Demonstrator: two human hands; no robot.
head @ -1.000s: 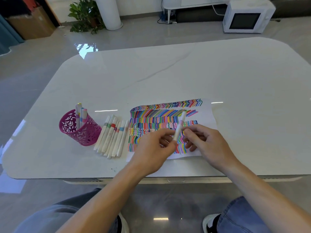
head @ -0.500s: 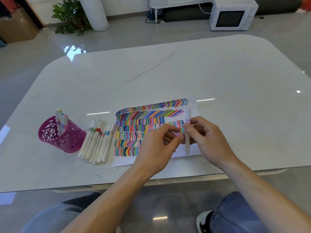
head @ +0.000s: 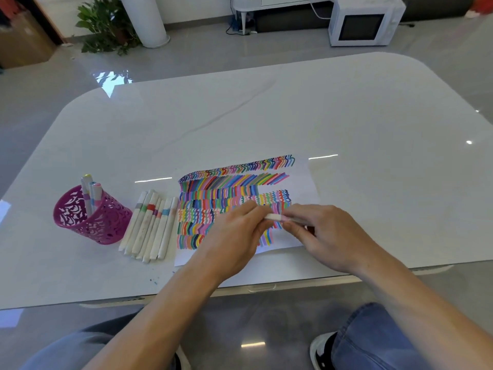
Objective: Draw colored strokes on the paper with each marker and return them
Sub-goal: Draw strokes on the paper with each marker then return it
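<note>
Here, a magenta cut-out pen cup (head: 90, 220) stands left on the glossy white table (head: 266, 116), a row of white markers (head: 149, 225) lies just right of it, and over the stroke-covered white paper sheet (head: 301, 182) the left hand (head: 234, 236) pinches one end of a white pink-banded marker (head: 276, 217) while the right hand (head: 328, 233) grips the other.

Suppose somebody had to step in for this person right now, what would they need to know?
Left hand and right hand each pinch an end of one white marker, level above the paper.
A few standing markers are in the pink pen holder; a row of markers lies between holder and paper.
Done: paper mostly covered in coloured strokes.
Left: return this marker; which others remain unused is unclear.
</note>
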